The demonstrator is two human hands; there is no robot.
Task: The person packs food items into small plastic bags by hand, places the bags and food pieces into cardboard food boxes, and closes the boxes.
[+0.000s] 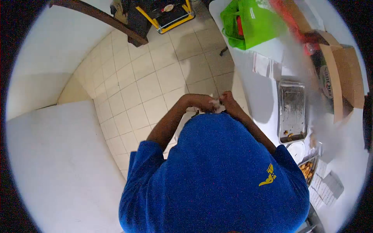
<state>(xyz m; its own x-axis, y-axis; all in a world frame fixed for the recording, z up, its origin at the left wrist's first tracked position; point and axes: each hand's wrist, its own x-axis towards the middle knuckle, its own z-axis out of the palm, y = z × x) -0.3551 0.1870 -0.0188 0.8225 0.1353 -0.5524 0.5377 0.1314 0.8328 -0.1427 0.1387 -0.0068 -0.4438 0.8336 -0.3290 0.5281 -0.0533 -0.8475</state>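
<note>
In front of my waist, past the hem of my blue shirt (pixel 217 167), both hands are close together. My left hand (pixel 205 102) has its fingers curled round a small whitish, crumpled piece (pixel 216 104), whose kind I cannot make out. Close by on the right, my right hand (pixel 228 99) is closed, with its fingertips bunched beside that piece. What the right fingers hold, if anything, is too small to tell. My shirt hides whatever lies directly beneath my wrists.
Along the right, a white table (pixel 258 99) bears a green bag (pixel 260 25), a metal tray (pixel 293 110) with scraps, a tray of browned food pieces (pixel 307 171) and a cardboard box (pixel 342 73). A yellow-framed folding item (pixel 175 27) stands on the tiled floor (pixel 155 85).
</note>
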